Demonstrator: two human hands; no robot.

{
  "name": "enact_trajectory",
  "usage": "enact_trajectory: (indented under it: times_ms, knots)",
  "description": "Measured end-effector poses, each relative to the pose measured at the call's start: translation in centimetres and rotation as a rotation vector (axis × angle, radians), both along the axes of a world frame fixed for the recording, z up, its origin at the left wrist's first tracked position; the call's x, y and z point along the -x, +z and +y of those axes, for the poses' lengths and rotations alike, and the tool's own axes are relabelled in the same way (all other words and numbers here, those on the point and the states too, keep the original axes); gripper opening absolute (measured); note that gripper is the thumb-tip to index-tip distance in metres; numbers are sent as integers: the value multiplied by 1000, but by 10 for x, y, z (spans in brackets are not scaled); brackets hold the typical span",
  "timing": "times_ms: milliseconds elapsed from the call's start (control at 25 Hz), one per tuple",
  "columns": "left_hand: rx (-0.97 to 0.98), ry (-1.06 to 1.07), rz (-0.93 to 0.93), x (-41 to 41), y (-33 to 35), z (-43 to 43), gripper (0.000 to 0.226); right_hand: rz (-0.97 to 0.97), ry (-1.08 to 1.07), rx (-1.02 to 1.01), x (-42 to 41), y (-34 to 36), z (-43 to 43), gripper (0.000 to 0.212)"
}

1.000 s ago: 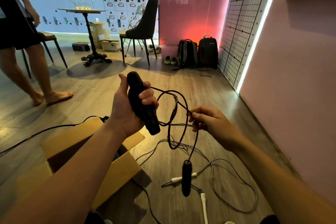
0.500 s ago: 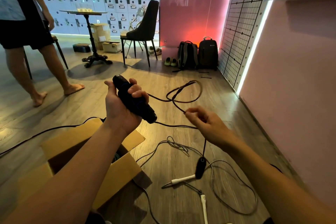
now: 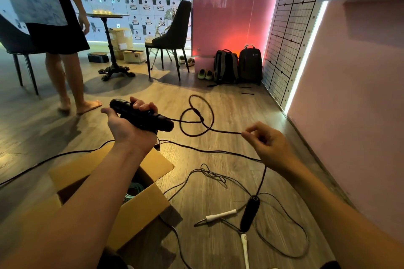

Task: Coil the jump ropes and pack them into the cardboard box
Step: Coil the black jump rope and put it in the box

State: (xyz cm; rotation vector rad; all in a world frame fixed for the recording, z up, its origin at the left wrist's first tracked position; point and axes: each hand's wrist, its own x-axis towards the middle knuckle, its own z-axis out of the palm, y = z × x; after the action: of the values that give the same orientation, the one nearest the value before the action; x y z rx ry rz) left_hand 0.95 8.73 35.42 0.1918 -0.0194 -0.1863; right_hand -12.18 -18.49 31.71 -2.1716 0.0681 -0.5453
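Gripping handle (image 3: 142,117) — left hand (image 3: 129,129) | right hand (image 3: 269,144) pinches rope (image 3: 225,131) | wood floor (image 3: 153,91) | pink wall (image 3: 360,116)

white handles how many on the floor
2 white handles: one left of the lower black handle, one below it near the bottom edge; the box may hide more.

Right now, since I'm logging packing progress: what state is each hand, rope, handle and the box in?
left hand, grips a black handle.
right hand, pinches the black rope.
black rope, looping loosely in the air, not coiled.
other black handle, dangling below the right hand.
white-handled rope, loose on the floor.
cardboard box, open, with a teal rope inside.
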Motion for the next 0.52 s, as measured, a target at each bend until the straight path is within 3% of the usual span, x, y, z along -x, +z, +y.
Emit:
enact_trajectory:
  times_ms: [200,320,400,520]
  knots:
    - [-15,200,139,-11,-3,13,65,81,-143,36,-2,-4,-13,42]
    - [-71,317,217,-24,-9,22,56,86,-191,-61,0,-1,-16,50]
    - [-148,377,227,-32,-14,26,51,106,-107,-92,8,4,-14,44]
    - [-228,429,180,-36,-16,25,48,163,132,29,17,12,-8,16]
